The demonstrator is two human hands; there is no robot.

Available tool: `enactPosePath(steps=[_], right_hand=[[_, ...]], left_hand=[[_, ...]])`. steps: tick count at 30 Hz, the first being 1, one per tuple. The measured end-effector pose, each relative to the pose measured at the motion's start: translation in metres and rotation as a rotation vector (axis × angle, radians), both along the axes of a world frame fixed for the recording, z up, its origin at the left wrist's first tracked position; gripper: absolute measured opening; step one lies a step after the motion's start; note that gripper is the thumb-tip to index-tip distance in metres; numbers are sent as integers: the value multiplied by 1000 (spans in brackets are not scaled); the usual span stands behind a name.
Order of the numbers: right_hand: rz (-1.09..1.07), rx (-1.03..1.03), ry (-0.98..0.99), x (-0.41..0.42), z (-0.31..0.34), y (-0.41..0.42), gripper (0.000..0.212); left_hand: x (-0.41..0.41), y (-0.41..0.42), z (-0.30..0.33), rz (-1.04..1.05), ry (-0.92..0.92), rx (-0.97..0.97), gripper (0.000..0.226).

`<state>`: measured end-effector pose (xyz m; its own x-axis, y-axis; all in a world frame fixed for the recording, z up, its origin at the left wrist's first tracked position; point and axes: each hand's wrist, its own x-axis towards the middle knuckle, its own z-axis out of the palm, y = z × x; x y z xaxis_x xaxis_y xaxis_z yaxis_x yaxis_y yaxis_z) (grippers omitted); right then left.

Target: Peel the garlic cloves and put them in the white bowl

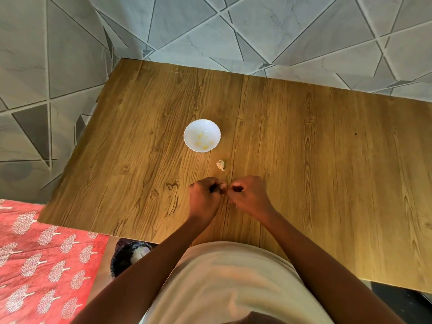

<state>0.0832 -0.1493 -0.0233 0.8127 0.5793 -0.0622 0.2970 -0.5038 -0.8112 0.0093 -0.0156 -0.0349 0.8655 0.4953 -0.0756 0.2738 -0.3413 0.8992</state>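
Wood-grain table (304, 148), grey triangle-patterned tiles (210, 26), perhaps a red bedspread (35, 265).

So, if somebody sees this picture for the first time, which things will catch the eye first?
Probably the two hands, left hand and right hand, curled close together low over the wooden table, as if picking at something small. Beyond them stands the white bowl with a few yellowish peeled cloves inside. Between bowl and hands lies one unpeeled garlic clove.
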Motion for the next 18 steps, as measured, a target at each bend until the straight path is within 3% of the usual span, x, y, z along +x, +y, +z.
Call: enactPosePath(steps=[2, 7, 11, 18], right_hand=[[65, -42, -144, -3, -2, 2, 23], [89, -236, -294, 4, -13, -3, 22], [64, -294, -189, 16, -22, -12, 22], [1, -211, 34, 8, -28, -7, 17]], left_hand=[[0, -2, -3, -13, -19, 85, 19], [-2, -4, -11, -57, -13, 225, 20], [-10, -4, -18, 5, 64, 43, 17], [-1, 3, -15, 132, 84, -224, 18]])
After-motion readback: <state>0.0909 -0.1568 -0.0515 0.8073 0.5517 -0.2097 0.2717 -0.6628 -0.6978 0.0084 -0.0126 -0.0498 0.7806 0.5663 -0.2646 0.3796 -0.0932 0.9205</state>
